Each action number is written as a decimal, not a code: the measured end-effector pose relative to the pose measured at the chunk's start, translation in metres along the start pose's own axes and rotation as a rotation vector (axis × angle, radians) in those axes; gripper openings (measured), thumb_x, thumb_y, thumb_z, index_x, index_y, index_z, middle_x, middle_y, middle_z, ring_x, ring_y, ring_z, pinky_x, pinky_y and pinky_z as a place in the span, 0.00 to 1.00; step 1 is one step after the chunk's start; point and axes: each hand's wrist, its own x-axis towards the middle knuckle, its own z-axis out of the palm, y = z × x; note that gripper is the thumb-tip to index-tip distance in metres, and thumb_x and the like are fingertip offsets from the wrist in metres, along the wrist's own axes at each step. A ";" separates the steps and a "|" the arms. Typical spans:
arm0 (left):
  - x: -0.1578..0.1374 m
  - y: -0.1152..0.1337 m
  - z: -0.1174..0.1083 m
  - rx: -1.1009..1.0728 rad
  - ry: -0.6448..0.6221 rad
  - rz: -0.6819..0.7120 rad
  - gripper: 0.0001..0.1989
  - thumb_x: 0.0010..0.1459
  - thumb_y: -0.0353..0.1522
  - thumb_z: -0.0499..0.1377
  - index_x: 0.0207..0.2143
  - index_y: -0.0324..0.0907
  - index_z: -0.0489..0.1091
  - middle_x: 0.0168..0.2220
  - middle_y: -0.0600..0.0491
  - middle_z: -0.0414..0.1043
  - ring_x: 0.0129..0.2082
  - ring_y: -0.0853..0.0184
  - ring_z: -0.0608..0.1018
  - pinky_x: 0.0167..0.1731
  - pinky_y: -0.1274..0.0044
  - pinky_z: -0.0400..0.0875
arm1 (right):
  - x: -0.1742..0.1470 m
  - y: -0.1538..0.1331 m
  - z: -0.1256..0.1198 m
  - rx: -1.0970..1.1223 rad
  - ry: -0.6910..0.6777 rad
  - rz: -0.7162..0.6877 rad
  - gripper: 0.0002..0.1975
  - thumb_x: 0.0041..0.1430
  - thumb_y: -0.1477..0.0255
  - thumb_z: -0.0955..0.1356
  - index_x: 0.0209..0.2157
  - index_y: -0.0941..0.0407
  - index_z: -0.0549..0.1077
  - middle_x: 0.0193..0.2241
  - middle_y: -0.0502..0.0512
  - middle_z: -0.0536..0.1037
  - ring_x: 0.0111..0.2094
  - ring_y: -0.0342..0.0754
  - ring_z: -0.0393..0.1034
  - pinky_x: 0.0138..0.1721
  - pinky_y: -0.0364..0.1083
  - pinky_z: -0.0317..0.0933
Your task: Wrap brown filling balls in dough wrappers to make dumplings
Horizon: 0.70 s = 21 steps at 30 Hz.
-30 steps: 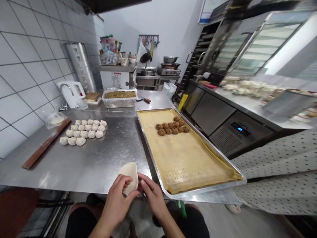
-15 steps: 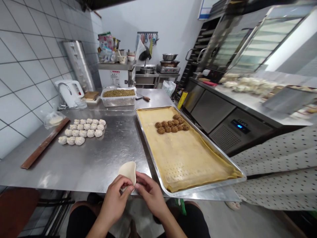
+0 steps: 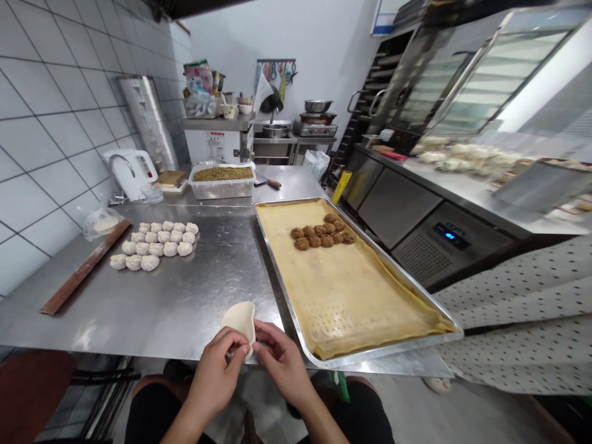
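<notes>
Dough sheet [image 3: 239, 318], pale, thin and with rounded border, at the front edge of the table [image 3: 185, 308], roughly midway between its left and right corners. Held from the left by the left hand [image 3: 218, 365], with the grip closed, thumb and curled fingers together on the lower part of the sheet. From the other side, right hand [image 3: 281, 359], with thumb and fingertips at the right border of the same sheet; whether firmly pinching or only touching, not possible to tell. Upper part of the sheet uncovered, with its right border a little curved.

Along the right edge of the table, big metal tray [image 3: 393, 350], covered inside with yellow lining [image 3: 361, 290]. On this lining, nearer to the far side of the tray, brown balls [image 3: 327, 241] in a close group. On the left half of the table, whitish dough pieces [image 3: 155, 249] in neat rows. Beside them, toward the left edge, wooden bar [image 3: 87, 268], lying slantwise. Toward the far edge, plastic box [image 3: 222, 191] with chopped greenish filling [image 3: 224, 175], and just right of it, knife [image 3: 274, 184].
</notes>
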 end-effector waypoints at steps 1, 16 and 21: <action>0.000 -0.001 0.000 0.008 0.004 -0.011 0.11 0.69 0.39 0.54 0.35 0.45 0.71 0.36 0.55 0.73 0.37 0.67 0.74 0.39 0.76 0.65 | 0.000 0.000 0.001 0.002 0.007 0.003 0.21 0.64 0.67 0.73 0.58 0.46 0.75 0.52 0.58 0.77 0.52 0.53 0.75 0.52 0.51 0.70; -0.003 0.003 0.000 0.011 -0.018 0.057 0.09 0.69 0.36 0.54 0.40 0.48 0.73 0.41 0.54 0.74 0.42 0.66 0.76 0.43 0.76 0.68 | 0.000 0.001 0.005 0.016 0.041 -0.005 0.21 0.61 0.66 0.75 0.56 0.47 0.76 0.49 0.57 0.72 0.50 0.52 0.74 0.45 0.48 0.73; -0.005 0.001 0.003 0.045 0.003 0.030 0.10 0.70 0.38 0.51 0.39 0.47 0.71 0.40 0.53 0.74 0.41 0.65 0.75 0.42 0.75 0.67 | 0.001 0.002 0.005 0.011 0.045 0.003 0.22 0.60 0.67 0.75 0.56 0.47 0.76 0.46 0.55 0.70 0.48 0.50 0.72 0.44 0.46 0.72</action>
